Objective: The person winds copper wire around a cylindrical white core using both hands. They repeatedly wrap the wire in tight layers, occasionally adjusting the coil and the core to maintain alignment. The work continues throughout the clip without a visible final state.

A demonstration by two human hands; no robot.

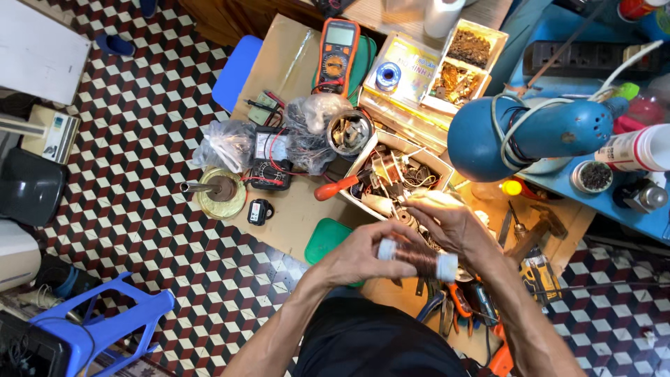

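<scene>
1. The left hand [356, 255] and the right hand [450, 223] meet over the near edge of the low table [293, 70]; between them they hold one spool of copper wire [417, 258], lying crosswise just above the person's lap
2. The left hand's fingers are closed round the spool's left white end; the right hand curls over the top near its right end, though whether it grips the spool or only pinches loose wire cannot be told
3. The spool looks stiff and fairly light for its size, with hard plastic ends; the wound wire is likely thin, easy to kink or scrape, and rather slick, so the white end caps are the safer places to hold it, not the winding
4. Counted on the table: one orange multimeter [336, 52], one smaller black meter [270, 157], one red-handled screwdriver [340, 186], one small blue reel [388, 75], two crumpled clear bags [227, 144], one cardboard box of odd parts [401, 171]
5. Off the table: one blue motor [520, 132] wrapped with white cord, one blue plastic stool [105, 324] on the chequered floor [153, 209]
</scene>
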